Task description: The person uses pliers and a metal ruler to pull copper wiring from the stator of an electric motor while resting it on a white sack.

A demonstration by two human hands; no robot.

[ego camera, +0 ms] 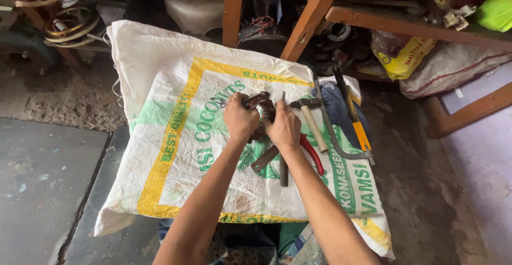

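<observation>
- Here, a white woven sack (160, 110) with yellow and green print covers the surface; its left half lies bare, and a coil of wire (66, 25) sits on the floor beyond the far left corner.
- The left hand (240, 118) is closed round a dark, rusty metal part (258, 100) near the middle of the sack, a little toward the far edge.
- The right hand (282, 128) is clamped on the same part from the other side, the two hands touching.
- The part looks heavy, stiff and rough with rust, so not slippery; a full grip on its thick body with both hands suits it. Most of it is hidden, so its long axis cannot be told for sure; the visible end points to the far edge.
- Below the right hand, pliers with red handles (312, 155) and a flat rusty bar (265, 159) lie aslant, beside a dark rod (284, 171) running near to far.
- Just right, a hammer (312, 123) lies with its head toward the far edge and its wooden handle toward the near right.
- Near the right edge lie a hacksaw (333, 131), a yellow-handled tool (360, 134) and a blue cloth (333, 105).
</observation>
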